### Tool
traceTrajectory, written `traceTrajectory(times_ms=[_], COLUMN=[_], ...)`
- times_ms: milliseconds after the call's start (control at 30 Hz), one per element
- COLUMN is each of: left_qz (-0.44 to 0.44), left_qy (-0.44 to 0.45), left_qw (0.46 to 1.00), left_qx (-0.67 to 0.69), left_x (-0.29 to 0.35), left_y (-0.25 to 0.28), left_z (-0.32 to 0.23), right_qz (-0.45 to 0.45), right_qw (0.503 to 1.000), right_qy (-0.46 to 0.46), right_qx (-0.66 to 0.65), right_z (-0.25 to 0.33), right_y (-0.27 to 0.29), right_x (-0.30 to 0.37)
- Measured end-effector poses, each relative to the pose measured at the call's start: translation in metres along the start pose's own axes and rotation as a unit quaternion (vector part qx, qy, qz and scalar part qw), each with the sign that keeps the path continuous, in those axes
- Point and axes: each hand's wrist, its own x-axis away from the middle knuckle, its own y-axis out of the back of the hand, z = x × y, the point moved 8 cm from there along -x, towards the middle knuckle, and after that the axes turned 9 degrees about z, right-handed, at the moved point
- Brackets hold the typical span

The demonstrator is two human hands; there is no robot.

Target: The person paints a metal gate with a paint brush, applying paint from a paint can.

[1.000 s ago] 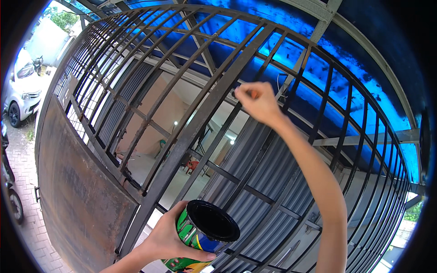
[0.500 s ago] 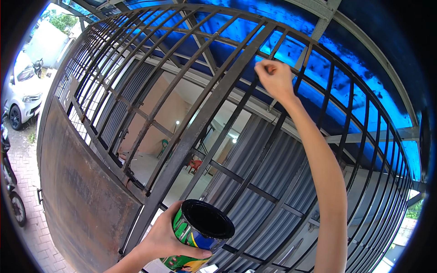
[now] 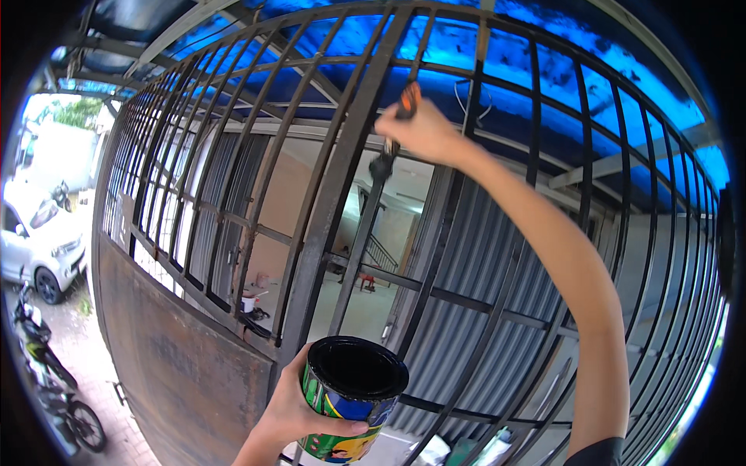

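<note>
Coating bar (image 3: 361, 241) just right of post (image 3: 336, 171): right hand's (image 3: 423, 132) fingers clamped on brush (image 3: 381, 166); left hand's (image 3: 291, 408) wrapped round can (image 3: 359, 409), right of lower post. Black bars (image 3: 535, 105) farther right look done; bar's grey lower length, brown bars (image 3: 249, 226) left of post look unpainted.

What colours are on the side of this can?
The can is mostly green and blue, with some yellow; clearest in the head view.

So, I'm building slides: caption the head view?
Left hand holds an open can; right hand holds a brush at a dark bar.
</note>
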Motion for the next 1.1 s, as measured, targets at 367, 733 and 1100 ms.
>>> traceTrajectory(times_ms=[367, 733, 1100], left_qz=[0.015, 0.011, -0.024], left_qy=[0.039, 0.044, 0.022], left_qw=[0.999, 0.997, 0.997], left_qx=[0.02, 0.063, 0.066], left_x=[-0.001, -0.004, 0.006], left_y=[-0.001, -0.012, -0.017], left_z=[0.027, 0.019, 0.008], right_qz=[0.086, 0.078, -0.402], right_qw=[0.907, 0.997, 0.903], right_qy=[0.143, -0.019, -0.146], right_qx=[0.386, -0.002, -0.035], right_z=[0.042, 0.014, -0.009], right_y=[-0.049, -0.021, 0.011], right_x=[0.026, 0.029, 0.086])
